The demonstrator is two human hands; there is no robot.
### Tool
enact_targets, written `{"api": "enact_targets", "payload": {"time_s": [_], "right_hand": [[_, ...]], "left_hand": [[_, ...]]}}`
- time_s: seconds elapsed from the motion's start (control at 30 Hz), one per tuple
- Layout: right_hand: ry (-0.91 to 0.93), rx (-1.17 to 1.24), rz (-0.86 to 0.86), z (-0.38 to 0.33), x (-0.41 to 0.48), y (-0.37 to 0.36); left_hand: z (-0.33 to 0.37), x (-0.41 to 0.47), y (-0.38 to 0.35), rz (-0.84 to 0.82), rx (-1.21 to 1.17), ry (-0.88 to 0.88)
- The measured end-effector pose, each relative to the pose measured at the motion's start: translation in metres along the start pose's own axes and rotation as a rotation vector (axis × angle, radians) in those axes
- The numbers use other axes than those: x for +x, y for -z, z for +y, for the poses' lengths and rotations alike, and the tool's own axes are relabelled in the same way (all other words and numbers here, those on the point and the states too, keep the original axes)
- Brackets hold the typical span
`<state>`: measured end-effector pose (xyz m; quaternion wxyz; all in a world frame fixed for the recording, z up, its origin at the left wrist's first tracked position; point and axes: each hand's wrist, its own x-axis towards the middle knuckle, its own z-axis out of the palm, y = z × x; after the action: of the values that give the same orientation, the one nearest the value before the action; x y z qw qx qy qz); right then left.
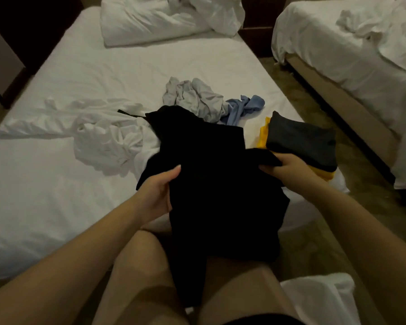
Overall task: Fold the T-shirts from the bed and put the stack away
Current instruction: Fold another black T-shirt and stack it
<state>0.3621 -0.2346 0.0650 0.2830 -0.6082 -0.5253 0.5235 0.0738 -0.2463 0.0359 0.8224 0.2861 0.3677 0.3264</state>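
Note:
A black T-shirt [216,184] hangs in front of me over the near corner of the bed [80,73] and down across my legs. My left hand [157,193] grips its left edge, thumb on top. My right hand [291,171] pinches its right edge. A folded stack lies at the bed's right edge: a dark grey shirt [300,141] on top of a yellow one [263,137]. Unfolded on the bed lie a light grey shirt [192,97], a blue shirt [244,106] and a crumpled white garment [108,134].
A rumpled white duvet and pillow [169,17] sit at the head of the bed. A second bed [352,50] stands to the right across a carpeted aisle [314,109]. White cloth [319,299] lies by my right knee.

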Motion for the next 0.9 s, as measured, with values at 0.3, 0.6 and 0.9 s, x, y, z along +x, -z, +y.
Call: {"api": "enact_targets", "payload": {"time_s": [0.3,0.6,0.9], "right_hand": [[-0.161,-0.157,-0.076,0.019,0.22,-0.012],[-0.212,-0.021,-0.05,0.052,0.259,-0.013],[0.032,-0.269,0.257,0.048,0.245,-0.017]], "left_hand": [[0.039,0.162,0.066,0.388,-0.199,0.112],[0.014,0.191,0.096,0.404,-0.162,-0.018],[0.026,0.196,0.085,0.536,0.084,-0.148]]}}
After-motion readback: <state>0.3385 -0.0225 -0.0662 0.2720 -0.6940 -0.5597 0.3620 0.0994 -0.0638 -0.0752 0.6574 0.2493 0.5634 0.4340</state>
